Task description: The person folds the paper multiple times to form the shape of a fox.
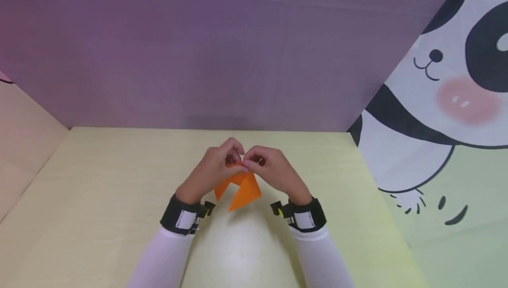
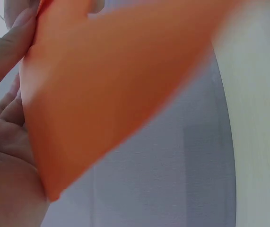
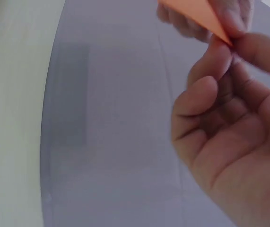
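Observation:
A folded sheet of orange paper (image 1: 247, 191) is held up above the table, its pointed flaps hanging down toward the person. My left hand (image 1: 216, 164) grips its upper left part, thumb on the near side; in the left wrist view the folded paper (image 2: 92, 90) spreads broad across the picture, its far point blurred. My right hand (image 1: 278, 171) pinches a corner at the top between thumb and forefinger. The right wrist view shows that pinched tip of the paper (image 3: 198, 14), with the other fingers of the right hand (image 3: 239, 127) curled below. The two hands nearly meet.
The pale wooden tabletop (image 1: 99, 200) lies beneath both hands. Behind it rises a purple-grey cloth panel (image 1: 238, 58). On the right stands a wall with a panda picture (image 1: 420, 155). Each wrist wears a black strap (image 1: 307, 215) with a small camera mount.

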`<state>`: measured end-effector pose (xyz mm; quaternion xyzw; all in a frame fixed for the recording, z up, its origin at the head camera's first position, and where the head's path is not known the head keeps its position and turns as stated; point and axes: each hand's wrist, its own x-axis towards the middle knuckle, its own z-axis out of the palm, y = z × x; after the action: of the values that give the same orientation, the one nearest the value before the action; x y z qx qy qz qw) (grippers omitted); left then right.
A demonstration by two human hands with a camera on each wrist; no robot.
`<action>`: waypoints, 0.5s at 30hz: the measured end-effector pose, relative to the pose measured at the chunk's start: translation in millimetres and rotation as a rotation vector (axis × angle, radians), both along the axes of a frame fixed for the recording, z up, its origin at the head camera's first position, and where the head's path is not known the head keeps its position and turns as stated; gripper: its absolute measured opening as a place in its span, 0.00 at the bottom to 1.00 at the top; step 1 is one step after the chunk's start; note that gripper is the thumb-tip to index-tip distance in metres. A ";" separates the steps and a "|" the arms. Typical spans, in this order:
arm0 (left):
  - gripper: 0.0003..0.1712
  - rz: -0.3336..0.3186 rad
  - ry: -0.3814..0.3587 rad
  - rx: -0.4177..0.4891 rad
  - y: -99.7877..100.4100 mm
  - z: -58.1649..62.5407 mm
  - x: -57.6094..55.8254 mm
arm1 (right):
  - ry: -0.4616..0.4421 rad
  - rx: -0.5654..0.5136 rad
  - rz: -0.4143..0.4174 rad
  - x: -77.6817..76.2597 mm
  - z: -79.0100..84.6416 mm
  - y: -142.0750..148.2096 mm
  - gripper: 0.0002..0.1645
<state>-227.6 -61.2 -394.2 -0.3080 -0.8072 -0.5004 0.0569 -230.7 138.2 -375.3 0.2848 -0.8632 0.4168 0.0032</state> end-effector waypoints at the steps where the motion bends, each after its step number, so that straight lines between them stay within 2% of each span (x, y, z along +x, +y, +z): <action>1: 0.19 0.001 0.011 -0.010 -0.6 0.2 0.2 | 0.027 0.013 -0.002 0.7 0.5 0.0 0.03; 9: 0.03 -0.017 -0.007 -0.039 -7.5 2.9 1.1 | 0.214 0.069 0.018 2.0 -0.8 0.0 0.03; 15: 0.03 -0.002 -0.023 -0.078 -8.6 5.6 -0.2 | 0.255 0.099 0.025 0.8 -3.7 -2.3 0.03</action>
<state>-227.7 -69.8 -388.6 -0.3052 -0.8263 -0.4721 0.0352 -230.0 135.9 -379.0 0.3463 -0.8716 0.3342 0.0938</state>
